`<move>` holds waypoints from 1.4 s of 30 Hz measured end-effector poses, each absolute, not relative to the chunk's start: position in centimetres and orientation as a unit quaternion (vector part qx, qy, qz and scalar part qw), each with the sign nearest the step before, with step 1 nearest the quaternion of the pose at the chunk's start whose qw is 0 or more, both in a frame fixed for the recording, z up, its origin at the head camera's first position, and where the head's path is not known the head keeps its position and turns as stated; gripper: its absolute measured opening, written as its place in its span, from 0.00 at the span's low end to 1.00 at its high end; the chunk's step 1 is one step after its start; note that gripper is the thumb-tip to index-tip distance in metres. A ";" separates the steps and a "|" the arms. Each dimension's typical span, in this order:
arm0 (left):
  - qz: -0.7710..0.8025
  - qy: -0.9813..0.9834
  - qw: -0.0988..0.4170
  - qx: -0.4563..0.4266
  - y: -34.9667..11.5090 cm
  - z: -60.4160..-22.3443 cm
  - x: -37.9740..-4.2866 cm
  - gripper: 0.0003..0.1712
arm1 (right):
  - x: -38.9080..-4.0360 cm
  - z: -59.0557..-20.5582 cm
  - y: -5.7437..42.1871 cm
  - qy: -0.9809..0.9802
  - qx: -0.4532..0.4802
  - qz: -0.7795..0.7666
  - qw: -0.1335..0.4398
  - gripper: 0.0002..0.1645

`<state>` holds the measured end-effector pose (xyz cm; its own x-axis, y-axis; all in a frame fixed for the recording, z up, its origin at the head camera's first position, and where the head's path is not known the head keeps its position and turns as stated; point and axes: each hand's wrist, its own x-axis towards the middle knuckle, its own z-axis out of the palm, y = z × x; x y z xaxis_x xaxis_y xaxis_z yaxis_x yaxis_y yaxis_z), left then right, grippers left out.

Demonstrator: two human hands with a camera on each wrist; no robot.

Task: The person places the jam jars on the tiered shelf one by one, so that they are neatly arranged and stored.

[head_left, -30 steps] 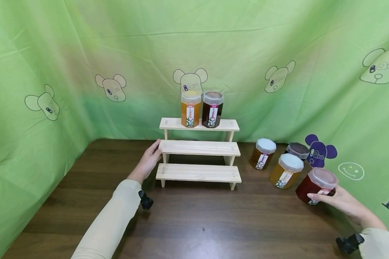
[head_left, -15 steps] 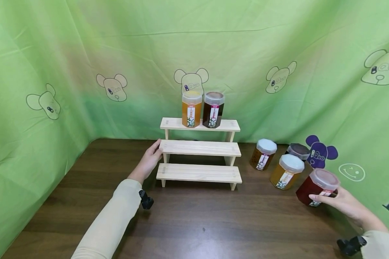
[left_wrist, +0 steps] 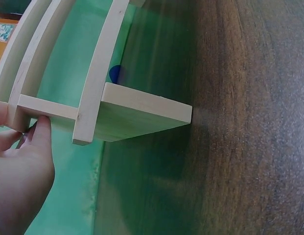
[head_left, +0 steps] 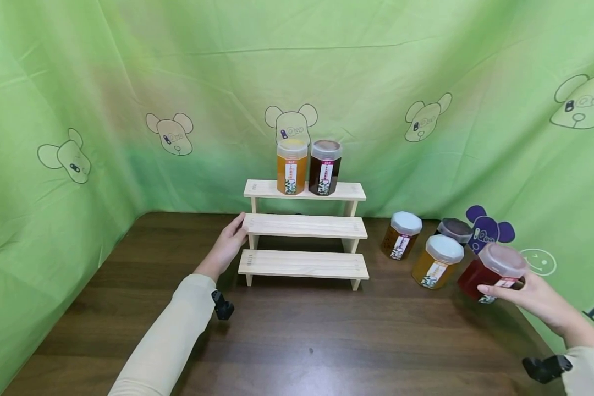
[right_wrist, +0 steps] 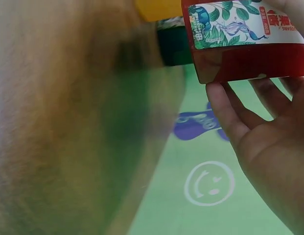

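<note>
My left hand (head_left: 226,248) grips the left end of the middle step of a three-tier wooden display rack (head_left: 304,225). In the left wrist view, thumb and fingers (left_wrist: 41,132) pinch the wood near a joint. On the right, my right hand (head_left: 539,300) holds a dark red octagonal jar (head_left: 485,278) with a translucent lid, tilted and raised off the table. Its fingers (right_wrist: 225,110) wrap the jar's sides in the right wrist view, where a white printed label shows. An amber jar (head_left: 291,173) and a dark brown jar (head_left: 324,173) stand on the top step.
Left of the held jar stand a yellow jar (head_left: 433,269), a speckled brown jar (head_left: 400,242) and a dark-lidded jar (head_left: 454,228), partly hidden. Green printed cloth (head_left: 218,82) hangs behind and beside the brown wooden table (head_left: 297,341).
My right hand has lifted the red jar and shifted it slightly to the right. The left hand and the rack have stayed put.
</note>
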<state>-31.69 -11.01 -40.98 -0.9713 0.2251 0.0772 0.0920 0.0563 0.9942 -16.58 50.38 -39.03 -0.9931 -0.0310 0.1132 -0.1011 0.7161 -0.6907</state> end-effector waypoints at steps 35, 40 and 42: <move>0.679 0.725 0.049 0.108 -11.0 -41.0 -31.7 0.32 | -18.6 -33.0 42.8 -0.920 0.126 0.362 0.085 0.31; 0.681 0.723 0.052 0.106 -11.0 -40.9 -31.7 0.32 | -19.5 -32.8 40.9 -0.919 0.135 0.359 0.096 0.29; 0.682 0.721 0.051 0.107 -11.0 -40.9 -31.7 0.32 | -19.9 -32.6 40.1 -0.915 0.144 0.365 0.100 0.30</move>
<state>-31.74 -10.98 -40.89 -0.9720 0.2239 0.0713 0.0837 0.0463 0.9954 -19.85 40.07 -32.60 -0.9387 -0.1900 0.2875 -0.3357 0.6929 -0.6381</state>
